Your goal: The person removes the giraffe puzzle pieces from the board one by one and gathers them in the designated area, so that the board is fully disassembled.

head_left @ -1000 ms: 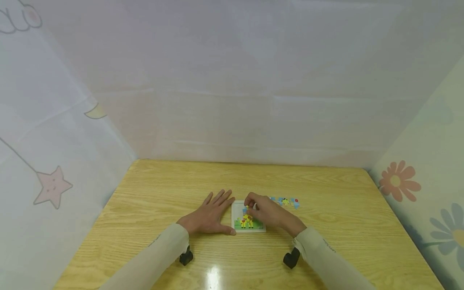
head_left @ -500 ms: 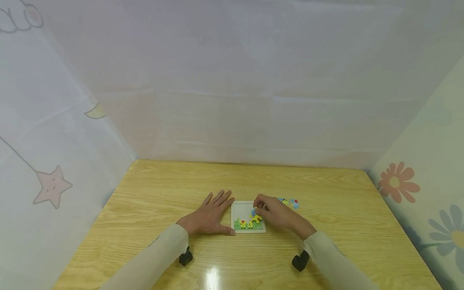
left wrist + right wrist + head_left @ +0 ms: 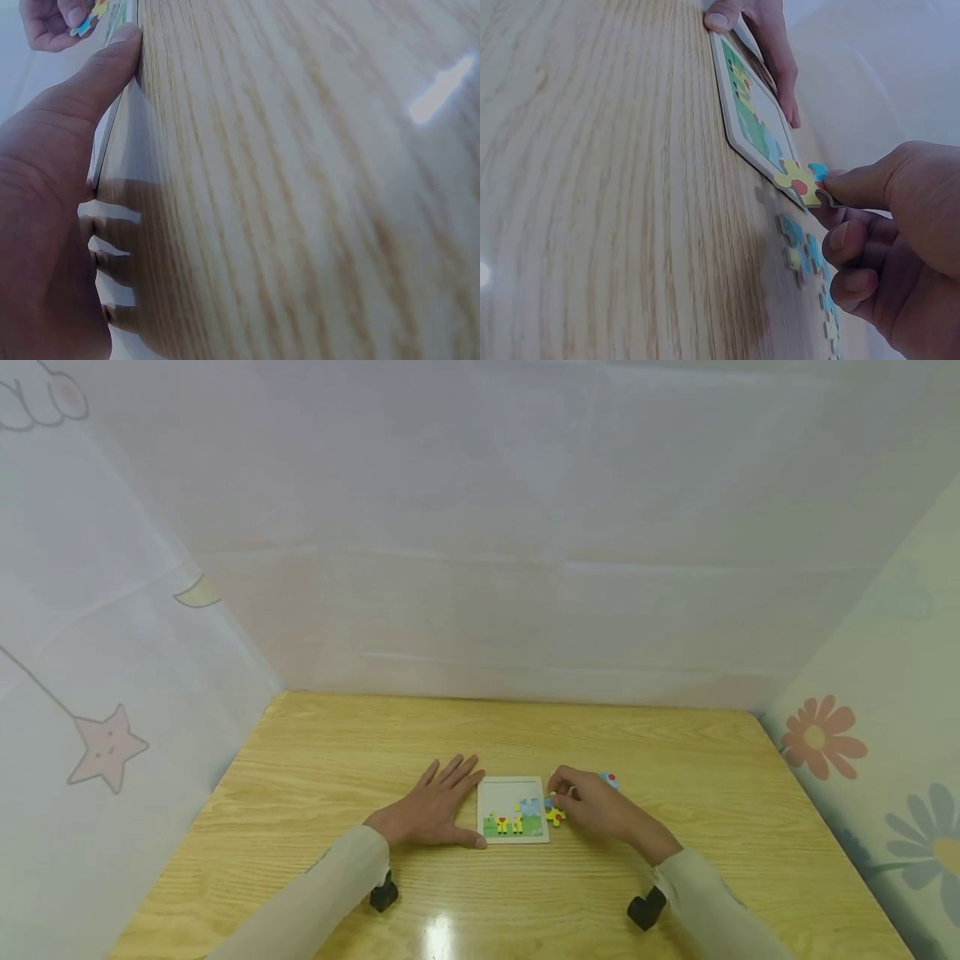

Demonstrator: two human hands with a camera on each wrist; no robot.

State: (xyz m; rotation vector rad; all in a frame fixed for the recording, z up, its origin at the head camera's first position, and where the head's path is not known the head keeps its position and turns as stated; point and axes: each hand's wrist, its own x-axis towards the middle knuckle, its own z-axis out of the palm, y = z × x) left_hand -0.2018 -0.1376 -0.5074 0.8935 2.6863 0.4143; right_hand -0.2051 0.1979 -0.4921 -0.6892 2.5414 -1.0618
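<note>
white cloth (image 3: 480, 527) rises behind and to both sides of the table (image 3: 375, 727), printed with a pink star (image 3: 108, 747) on the left and a red flower (image 3: 819, 737) on the right. light glints off the near part of the wood.

the tray (image 3: 546, 814) lies flat near the middle of the table. along its near side runs a green strip (image 3: 510, 829) with yellow animals, and a blue patch (image 3: 530, 807) sits above it at the right; the far left part shows pale backing.

the left hand (image 3: 431, 814) lies with its grip apart, fingers spread beside the tray, thumb touching the near left corner. it has stayed in the same place over the last second.

the right hand (image 3: 592, 802) has its grip clamped on a piece (image 3: 802, 184), yellow with a red spot and a turquoise part, pinched between thumb and finger. a second ago this piece was over the middle of the tray, then over its right part; now it is held up at the tray's right rim, just outside it in the head view. with the hand gone from above the tray, the blue patch shows plainly.

loose pieces (image 3: 799, 244) lie on the table to the right of the tray. from the head the right hand now hides more of them than before, and a blue one with a red spot (image 3: 609, 780) shows past it.
</note>
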